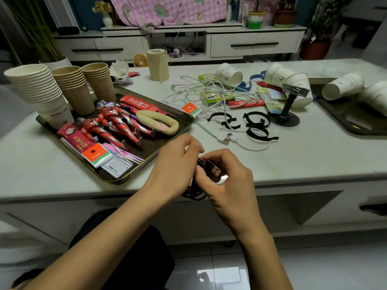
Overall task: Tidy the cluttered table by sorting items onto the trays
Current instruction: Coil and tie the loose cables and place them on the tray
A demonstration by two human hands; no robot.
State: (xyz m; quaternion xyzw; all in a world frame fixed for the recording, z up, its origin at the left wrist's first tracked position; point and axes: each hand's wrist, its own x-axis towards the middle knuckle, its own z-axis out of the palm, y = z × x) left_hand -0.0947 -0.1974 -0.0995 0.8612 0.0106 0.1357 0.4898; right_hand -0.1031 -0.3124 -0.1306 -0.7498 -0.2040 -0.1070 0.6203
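**STATUS: BLACK CABLE HELD IN BOTH HANDS, CLEAR OF BOTH TRAYS**

1. The table (293, 160) carries all items. The reference point is the dark tray (129, 179) on its left half.
2. A second tray (335, 122) sits far right of the dark tray, at the table's right edge. White cups (343, 85) lie on their sides on it.
3. On the far left end of the dark tray stand a stack of white cups (35, 88) and two stacks of brown cups (73, 86).
4. In the middle of the dark tray lie red toy figures (117, 122), side by side. A cream loop (159, 122) lies just right of them, and red packets (77, 139) lie beside them.
5. Right of the dark tray, loose on the table, more tipped cups (289, 82) lie on their sides. A paper roll (158, 64) stands behind the tray.
6. A tangle of white cables (211, 95) lies on the table just right of the dark tray, with a black stand (285, 109) farther right.
7. The left hand (176, 164) and the right hand (228, 181) meet just off the tray's near right corner, over the table's front edge. Both have fingers curled and clamped around the coiled black cable (195, 193).
8. Black straps (257, 126) lie between the white cables and the stand, apart from the hands.
9. The USB plug (215, 170) of the black cable protrudes from the right hand's grip.
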